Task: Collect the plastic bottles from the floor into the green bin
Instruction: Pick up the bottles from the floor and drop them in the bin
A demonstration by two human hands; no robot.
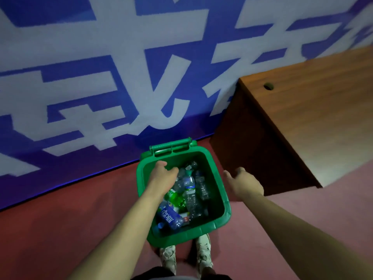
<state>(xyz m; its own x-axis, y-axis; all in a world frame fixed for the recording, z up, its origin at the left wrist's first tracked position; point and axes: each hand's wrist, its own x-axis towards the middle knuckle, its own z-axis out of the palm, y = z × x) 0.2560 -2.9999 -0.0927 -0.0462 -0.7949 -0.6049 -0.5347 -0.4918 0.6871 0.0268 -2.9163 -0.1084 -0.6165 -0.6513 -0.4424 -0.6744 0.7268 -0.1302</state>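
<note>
Head view: green bin stood lid-open on the red floor, close to the blue lettered wall and just beside a wooden desk. The plastic bottles lay heaped inside the bin, among them a blue-labelled bottle near the front wall and a green one mid-heap; no bottle was seen on the visible floor. Left hand hung over the bin's left side above the heap, fingers loosely bent downward, nothing visibly held (contact with the rim could not be told). Right hand was outside the right rim, apart from it, fingers slack and part-curled, empty. Shoes showed at the bin's near edge. Judgement on handling: the bottles looked empty and thin-walled, so likely very light, easily dented under a hard squeeze, smooth and prone to roll or slip. A light wrap round the mid-body, or a pinch at the stiffer neck under the cap, should serve best. The collection appeared largely done.
</note>
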